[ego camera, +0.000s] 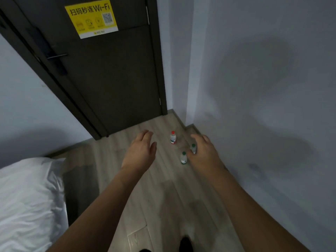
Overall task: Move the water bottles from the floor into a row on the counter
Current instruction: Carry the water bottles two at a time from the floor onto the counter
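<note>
While both bare forearms stretched out over the wooden floor (163, 197), neither hand held anything. The left hand (141, 151) hung palm down with its fingers loosely spread and slightly bent, the thumb set out toward the right, well apart from every bottle. The right hand (203, 151) reached out beside the wall (254, 88), its fingers relaxed and drooping. In the view it overlapped one green-capped bottle (193, 148), so that part of that bottle was hidden behind the fingers; whether the hand touched it I could not tell, since the floor lay far below.

Three small water bottles stood upright on the floor near the corner where the wall stepped out. The red-capped bottle (173, 137) stood farthest off, toward the dark door (112, 79), in the gap between the two hands. The second green-capped bottle (183, 158) stood nearest, just beside the one half covered by the right hand. None of them touched another.

The door was shut and bore a yellow Wi-Fi sign (91, 17) near its top and a dark handle (57, 56) on its left edge. A bed with white bedding (27, 206) filled the lower left. At the bottom edge dark shoe tips (185, 243) showed on the boards
</note>
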The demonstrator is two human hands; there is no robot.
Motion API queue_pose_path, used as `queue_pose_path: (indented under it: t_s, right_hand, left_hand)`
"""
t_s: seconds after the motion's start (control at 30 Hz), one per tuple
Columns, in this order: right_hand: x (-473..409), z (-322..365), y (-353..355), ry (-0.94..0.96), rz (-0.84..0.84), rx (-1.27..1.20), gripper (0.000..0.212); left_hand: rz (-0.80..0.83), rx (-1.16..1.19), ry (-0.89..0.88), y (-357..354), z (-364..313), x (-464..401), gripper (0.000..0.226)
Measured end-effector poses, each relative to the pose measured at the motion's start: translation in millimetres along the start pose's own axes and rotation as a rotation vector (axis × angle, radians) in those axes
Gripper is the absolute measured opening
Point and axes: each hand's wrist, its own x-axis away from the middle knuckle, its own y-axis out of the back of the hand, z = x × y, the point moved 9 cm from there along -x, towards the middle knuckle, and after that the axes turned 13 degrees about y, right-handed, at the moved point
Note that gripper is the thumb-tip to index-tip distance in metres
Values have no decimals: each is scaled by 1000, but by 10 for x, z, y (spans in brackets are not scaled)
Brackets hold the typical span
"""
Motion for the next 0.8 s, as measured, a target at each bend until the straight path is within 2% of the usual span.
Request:
queue_pose_path:
  t_s: [0.23,0.53,0.7,0.8]
  right_hand:
    - [-957,-253,-307,-107,17,2,51]
    - [-2121,-358,-804,-267,-31,28,43]
    - [-2440,-701,-824,-405,-61,41,54]
    - [-2600,-968,-874,-453,-73,17,49]
  left_hand:
    - [23,32,-61,-170,91,-1184,43]
    - [174,67,-157,-453,438,-2878,43]
    - [266,97,-215,-752,154,-3393,35]
    - [299,61,-245,-909,17,-3643,36]
